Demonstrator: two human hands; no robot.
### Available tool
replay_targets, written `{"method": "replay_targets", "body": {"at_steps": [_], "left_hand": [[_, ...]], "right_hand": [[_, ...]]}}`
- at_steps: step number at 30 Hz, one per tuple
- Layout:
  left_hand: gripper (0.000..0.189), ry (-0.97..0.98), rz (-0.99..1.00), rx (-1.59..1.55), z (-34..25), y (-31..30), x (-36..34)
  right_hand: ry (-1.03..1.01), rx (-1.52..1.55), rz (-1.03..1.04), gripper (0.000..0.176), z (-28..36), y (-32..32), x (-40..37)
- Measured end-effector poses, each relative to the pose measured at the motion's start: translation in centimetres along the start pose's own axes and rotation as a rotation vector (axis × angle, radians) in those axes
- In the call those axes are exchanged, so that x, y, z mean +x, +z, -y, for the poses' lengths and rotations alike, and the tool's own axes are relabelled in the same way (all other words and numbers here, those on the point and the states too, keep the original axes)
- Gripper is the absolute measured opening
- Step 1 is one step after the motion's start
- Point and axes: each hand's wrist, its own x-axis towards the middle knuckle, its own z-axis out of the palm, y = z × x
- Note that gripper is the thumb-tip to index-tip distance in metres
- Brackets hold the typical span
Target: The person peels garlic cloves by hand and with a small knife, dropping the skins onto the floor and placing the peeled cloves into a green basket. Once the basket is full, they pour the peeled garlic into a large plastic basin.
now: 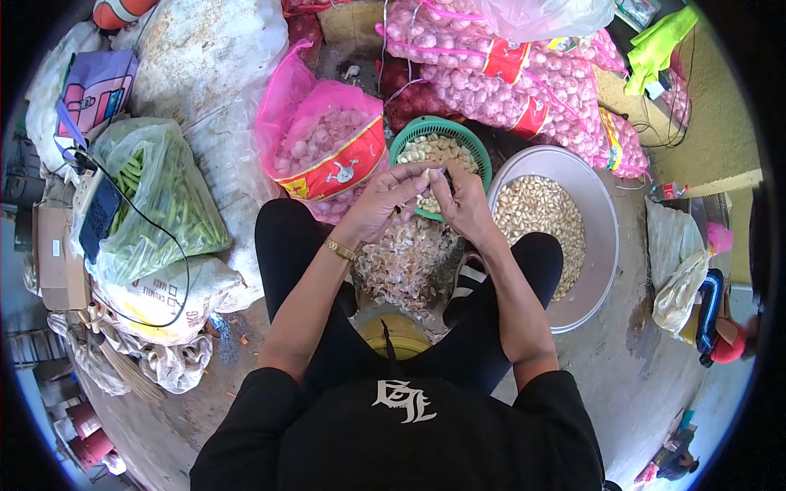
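Green plastic, woven in an open lattice, forms the round basket (446, 124) that sits just beyond the person's knees, half filled with knobbly pale cloves. Directly above its near rim the two hands meet. The left hand (383, 200) and the right hand (465, 200) have their fingertips drawn together from either side, both pinching one small garlic clove (431, 175), which is held in the air between them over the basket. The other fingers curl loosely inward. A thin gold bracelet (340, 250) circles the left wrist.

Below the hands, between the black-clad legs, lies a heap of papery peels (405, 262), dry, flaky and curled. To the right, touching the basket, stands a wide, smooth metal bowl (594, 278) with a layer of peeled cloves (536, 209) spread across its bottom, ivory and rounded. To the left of the basket slumps a crinkled pink plastic bag (315, 135) with a red printed band, packed with unpeeled garlic. Behind it all, pink mesh sacks (508, 90) bulge with bulbs.

Further left, a clear glossy bag (160, 204) holds long green beans, and a dark phone (100, 217) with a black cable rests beside it. The ground is rough grey concrete.
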Motion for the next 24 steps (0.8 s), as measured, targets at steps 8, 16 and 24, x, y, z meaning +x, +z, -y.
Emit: {"method": "replay_targets", "body": {"at_steps": [8, 16, 24], "left_hand": [[0.018, 0.02, 0.022, -0.17, 1.0, -0.7, 0.2], [0.013, -0.02, -0.094, -0.166, 0.7, -2.3, 0.3], [0.028, 0.106, -0.143, -0.309, -1.9, -3.3, -0.3]], "right_hand": [[-0.087, -0.13, -0.022, 0.023, -1.1, 0.8, -0.4], [-0.11, -0.13, 0.041, 0.02, 0.0, 0.3, -0.9], [-0.19, -0.18, 0.124, 0.022, 0.1, -0.5, -1.6]]}}
